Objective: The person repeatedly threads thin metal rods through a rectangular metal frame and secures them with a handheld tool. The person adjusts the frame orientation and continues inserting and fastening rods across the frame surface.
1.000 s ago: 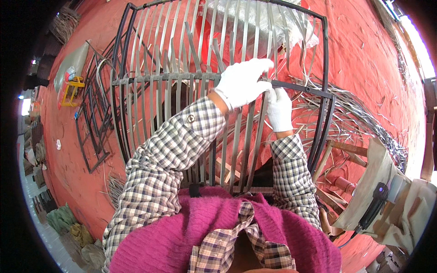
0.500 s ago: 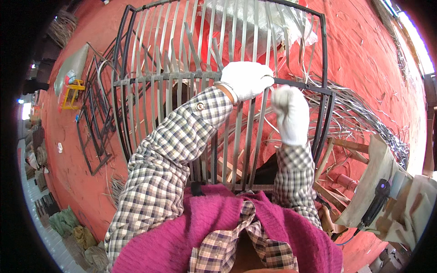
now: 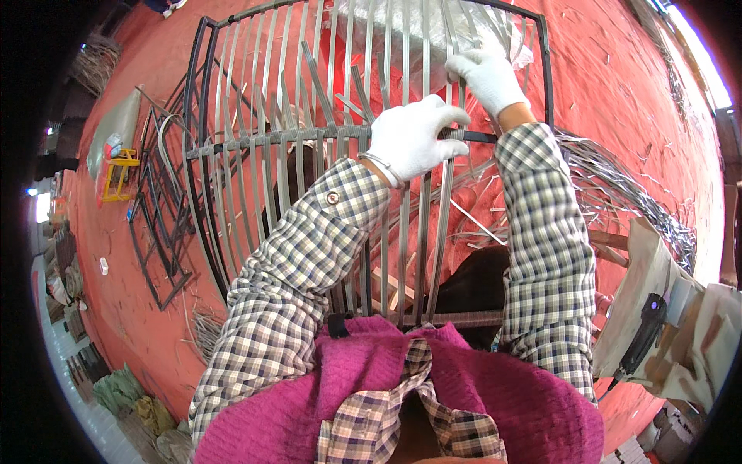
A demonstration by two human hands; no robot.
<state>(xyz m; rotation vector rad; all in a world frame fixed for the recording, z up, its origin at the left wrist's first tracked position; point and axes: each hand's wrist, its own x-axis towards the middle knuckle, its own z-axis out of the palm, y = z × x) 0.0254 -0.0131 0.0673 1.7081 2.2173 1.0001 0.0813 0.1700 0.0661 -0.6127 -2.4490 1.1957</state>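
A dark frame (image 3: 546, 77) with long grey flat strips (image 3: 270, 182) running lengthwise stands before me. The strips are wound side by side round its crossbar (image 3: 232, 143), and several loose ends stick up beyond it. My left hand (image 3: 413, 139), in a white glove, is at the crossbar, thumb and forefinger apart on either side of the bar; its other fingers are hidden. Farther up and to the right, my gloved right hand (image 3: 488, 81) has its fingers bent closed at the upper part of a grey strip.
Loose grey strips (image 3: 626, 182) lie heaped on the red floor at right. Clear plastic wrapping (image 3: 386, 39) lies beyond the frame. A black corded tool (image 3: 648, 332) rests on a cloth-covered stand (image 3: 626, 309) at lower right. Dark metal frames (image 3: 158, 209) and a yellow stool (image 3: 120, 174) are at left.
My right hand has moved up and away from beside the crossbar, past it to the strip's upper part. My left hand stays at the bar, its thumb and forefinger now spread.
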